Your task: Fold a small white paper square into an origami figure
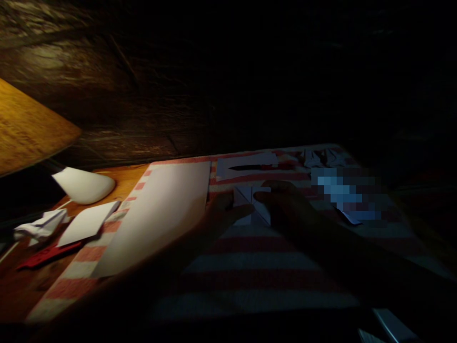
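A small white square of folded paper (262,212), with creases running to its middle, is between my two hands above the striped cloth. My left hand (225,207) grips its left edge, thumb lying over the paper. On the other side my right hand (282,196) pinches the upper right part, thumb on top. Shadow hides most of the fingers. Just beyond the hands, a dark-bladed knife (246,167) rests on a sheet of paper (223,172).
A large white sheet (160,205) lies on the red-and-white cloth (257,278) at left. Farther left are a lamp (87,186), crumpled paper (41,227), a white pad (87,223) and a red object (50,255). White folded shapes (319,157) and a pixelated item (344,193) are at right.
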The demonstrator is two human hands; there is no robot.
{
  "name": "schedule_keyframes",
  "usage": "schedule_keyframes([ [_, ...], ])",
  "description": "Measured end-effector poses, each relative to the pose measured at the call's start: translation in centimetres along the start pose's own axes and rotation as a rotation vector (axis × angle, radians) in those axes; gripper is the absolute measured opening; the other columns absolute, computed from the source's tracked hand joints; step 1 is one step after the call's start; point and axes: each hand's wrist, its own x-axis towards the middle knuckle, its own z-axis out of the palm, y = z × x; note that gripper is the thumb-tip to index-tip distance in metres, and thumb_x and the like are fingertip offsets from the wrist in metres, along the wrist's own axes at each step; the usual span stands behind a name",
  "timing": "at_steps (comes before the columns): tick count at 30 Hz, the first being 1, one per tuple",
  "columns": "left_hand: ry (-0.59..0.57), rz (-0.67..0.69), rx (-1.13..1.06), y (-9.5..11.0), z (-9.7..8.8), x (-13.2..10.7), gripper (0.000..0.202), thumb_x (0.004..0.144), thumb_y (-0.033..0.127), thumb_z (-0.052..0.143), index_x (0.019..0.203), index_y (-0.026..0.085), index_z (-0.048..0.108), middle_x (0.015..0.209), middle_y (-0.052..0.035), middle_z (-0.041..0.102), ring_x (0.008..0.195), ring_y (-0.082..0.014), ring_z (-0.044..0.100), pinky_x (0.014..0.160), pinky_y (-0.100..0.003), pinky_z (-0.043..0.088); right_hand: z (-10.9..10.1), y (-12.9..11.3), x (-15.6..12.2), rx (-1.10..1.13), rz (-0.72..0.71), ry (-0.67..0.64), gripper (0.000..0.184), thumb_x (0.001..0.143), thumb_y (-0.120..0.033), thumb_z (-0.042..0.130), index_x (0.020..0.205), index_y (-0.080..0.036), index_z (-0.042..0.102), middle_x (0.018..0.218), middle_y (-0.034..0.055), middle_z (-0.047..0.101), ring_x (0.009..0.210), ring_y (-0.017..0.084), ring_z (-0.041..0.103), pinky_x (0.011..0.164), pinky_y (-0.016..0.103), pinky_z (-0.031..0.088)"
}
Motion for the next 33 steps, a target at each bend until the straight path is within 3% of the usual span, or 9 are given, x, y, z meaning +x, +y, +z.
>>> schedule_keyframes([
  [3,-0.033,-0.013,-0.071,0.4,0.2,0.0,0.027,0.061,0.031,0.087,0.079,0.013,0.078,0.076,-0.0054,0.077,0.067,-0.0167,0.068,0.060,-0.025,0.053,0.0,-0.3,0.0,-0.026,-0.025,0.072,0.017,0.069,-0.022,0.087,0.075,-0.019,0.071,0.067,-0.0026,0.065,0.061,0.014,0.060,0.058,0.028,0.045],
  [7,-0.035,-0.025,-0.182,1.1,0.4,-0.3,0.028,0.058,0.024,0.087,0.083,0.013,0.079,0.080,-0.0048,0.078,0.069,-0.0154,0.069,0.062,-0.024,0.055,0.1,-0.2,-0.1,-0.085,-0.032,0.010,0.017,0.073,-0.027,0.086,0.080,-0.018,0.073,0.074,0.0000,0.070,0.065,0.014,0.061,0.064,0.031,0.048],
  [10,-0.058,-0.009,-0.182,1.0,0.4,-0.4,0.025,0.058,0.023,0.086,0.080,0.013,0.079,0.077,-0.0044,0.077,0.067,-0.0150,0.069,0.061,-0.024,0.055,0.1,-0.2,-0.1,-0.137,-0.015,-0.044,0.026,0.068,-0.028,0.090,0.088,-0.018,0.076,0.084,0.0028,0.075,0.075,0.017,0.067,0.073,0.035,0.052],
  [15,-0.106,-0.024,-0.166,0.9,0.1,-0.7,0.019,0.063,0.025,0.085,0.073,0.012,0.075,0.066,-0.0036,0.072,0.058,-0.0150,0.066,0.055,-0.026,0.055,-0.2,-0.3,-0.1,-0.304,0.044,-0.052,0.024,0.067,-0.028,0.090,0.084,-0.016,0.078,0.081,0.0050,0.076,0.071,0.017,0.067,0.069,0.033,0.050],
  [21,-0.011,0.024,-0.098,1.0,0.4,-0.5,0.023,0.065,0.029,0.086,0.079,0.013,0.076,0.068,-0.0037,0.072,0.055,-0.0136,0.064,0.052,-0.024,0.052,-0.2,-0.5,-0.3,-0.105,0.005,-0.080,0.015,0.071,-0.021,0.087,0.082,-0.017,0.078,0.079,0.0032,0.073,0.070,0.016,0.065,0.074,0.036,0.052],
  [26,0.026,0.059,-0.096,0.1,-0.1,0.7,0.037,0.068,0.039,0.086,0.055,0.015,0.061,0.052,-0.0015,0.064,0.047,-0.0087,0.055,0.046,-0.019,0.038,0.1,-1.1,-0.4,-0.041,0.012,0.016,0.012,0.073,-0.019,0.086,0.079,-0.017,0.076,0.081,0.0044,0.072,0.073,0.017,0.065,0.071,0.035,0.050],
  [33,0.013,0.099,-0.179,0.5,-0.4,0.1,0.044,0.067,0.033,0.087,0.049,0.017,0.050,0.051,0.0022,0.058,0.048,-0.0072,0.052,0.046,-0.018,0.035,-0.1,-0.9,-0.3,-0.061,0.028,0.017,0.018,0.072,-0.023,0.087,0.085,-0.015,0.077,0.081,0.0043,0.071,0.073,0.017,0.064,0.076,0.038,0.051],
])
